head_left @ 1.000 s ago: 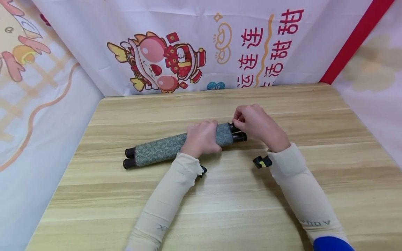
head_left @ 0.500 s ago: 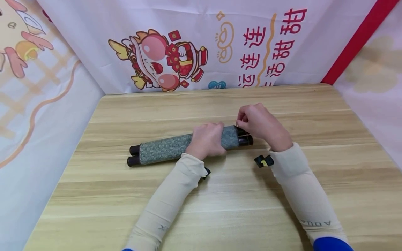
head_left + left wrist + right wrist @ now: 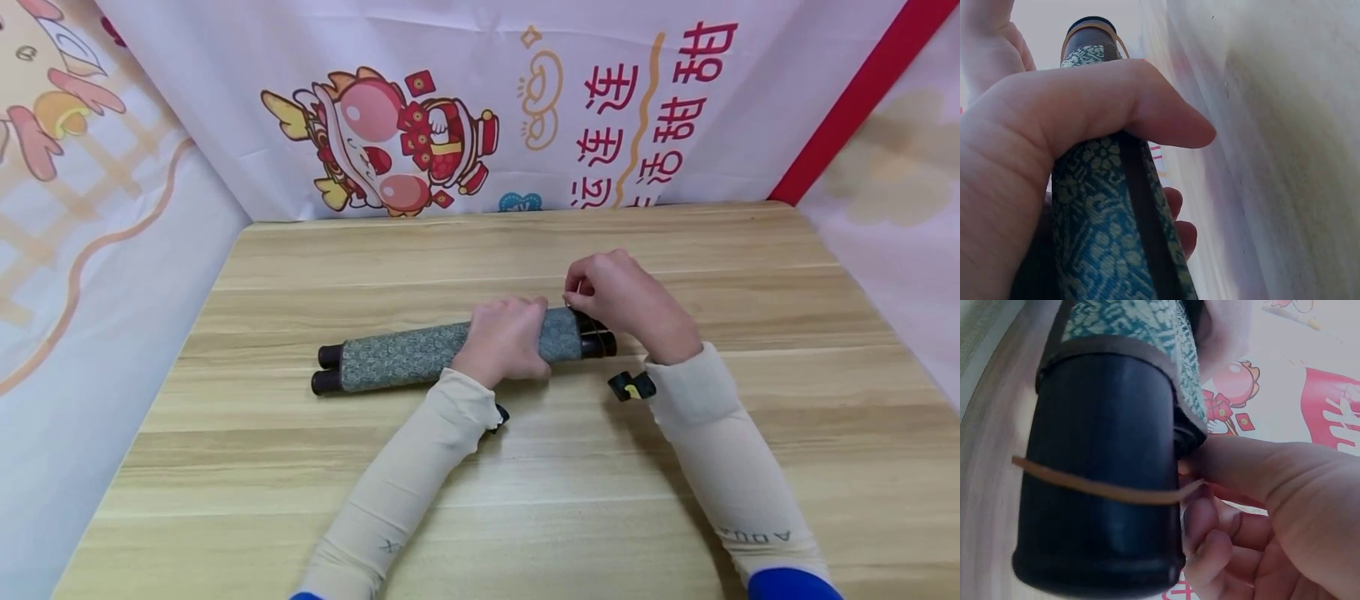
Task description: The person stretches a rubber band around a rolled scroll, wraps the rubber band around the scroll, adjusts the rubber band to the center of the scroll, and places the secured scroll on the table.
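A scroll (image 3: 405,354) rolled onto two rods and covered in grey-green floral brocade lies slantwise on the wooden table in the head view. Dark knobs (image 3: 597,345) stick out at both its ends. My left hand (image 3: 504,337) grips it right of its middle, thumb across the brocade (image 3: 1104,231) in the left wrist view. At the right end, my right hand (image 3: 630,300) pinches a thin tan rubber band (image 3: 1104,490). In the right wrist view the band runs across a black knob (image 3: 1100,425) to the fingertips; part of its loop is hidden.
The wooden table (image 3: 300,500) meets a printed white cloth (image 3: 225,100) at its back edge. Similar cloth stands at the left and right sides. Small dark strap pieces (image 3: 632,386) show at both wrists.
The scroll and my left hand have shifted slightly right, and the scroll's right end a little nearer. My right hand has moved only slightly; the band now shows over the right-end knobs.
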`<move>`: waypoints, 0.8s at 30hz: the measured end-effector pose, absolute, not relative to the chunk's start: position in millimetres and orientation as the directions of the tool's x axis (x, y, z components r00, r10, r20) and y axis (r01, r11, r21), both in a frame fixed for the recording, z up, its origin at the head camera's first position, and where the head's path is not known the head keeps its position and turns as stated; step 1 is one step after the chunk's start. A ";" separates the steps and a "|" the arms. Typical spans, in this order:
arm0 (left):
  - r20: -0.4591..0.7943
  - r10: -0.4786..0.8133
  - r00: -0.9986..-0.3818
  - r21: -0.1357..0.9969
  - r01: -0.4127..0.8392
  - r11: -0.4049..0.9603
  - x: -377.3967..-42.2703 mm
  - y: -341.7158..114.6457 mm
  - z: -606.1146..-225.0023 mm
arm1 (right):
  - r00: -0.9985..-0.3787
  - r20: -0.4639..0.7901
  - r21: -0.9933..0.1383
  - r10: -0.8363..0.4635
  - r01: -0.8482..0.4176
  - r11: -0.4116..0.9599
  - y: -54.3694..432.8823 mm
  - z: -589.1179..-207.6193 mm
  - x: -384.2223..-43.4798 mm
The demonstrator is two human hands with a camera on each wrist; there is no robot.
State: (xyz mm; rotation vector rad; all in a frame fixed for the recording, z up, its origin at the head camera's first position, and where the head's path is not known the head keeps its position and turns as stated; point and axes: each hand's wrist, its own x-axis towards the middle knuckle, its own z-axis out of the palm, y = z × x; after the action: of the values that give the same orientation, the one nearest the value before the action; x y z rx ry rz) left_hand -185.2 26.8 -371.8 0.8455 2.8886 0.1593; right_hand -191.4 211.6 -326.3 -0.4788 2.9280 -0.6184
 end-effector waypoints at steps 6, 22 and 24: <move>-0.084 0.545 -0.834 0.133 0.533 0.836 -185.5 26.4 -371.9 | -0.933 -0.034 -0.413 -0.358 -0.313 0.855 207.2 -324.2 -189.0; -0.090 0.488 -0.868 0.201 0.464 0.863 -195.3 12.2 -365.3 | -0.928 0.033 -0.421 -0.371 -0.349 0.837 192.1 -316.0 -178.9; -0.090 0.479 -0.873 0.212 0.453 0.866 -196.4 9.6 -364.1 | -0.925 0.042 -0.418 -0.378 -0.360 0.834 190.1 -315.2 -177.9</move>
State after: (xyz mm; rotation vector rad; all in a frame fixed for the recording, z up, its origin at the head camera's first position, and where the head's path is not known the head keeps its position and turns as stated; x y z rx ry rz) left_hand -196.4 9.6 -364.1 0.7276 2.8985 0.2782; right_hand -177.9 190.1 -315.2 -0.5970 2.9681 -0.6639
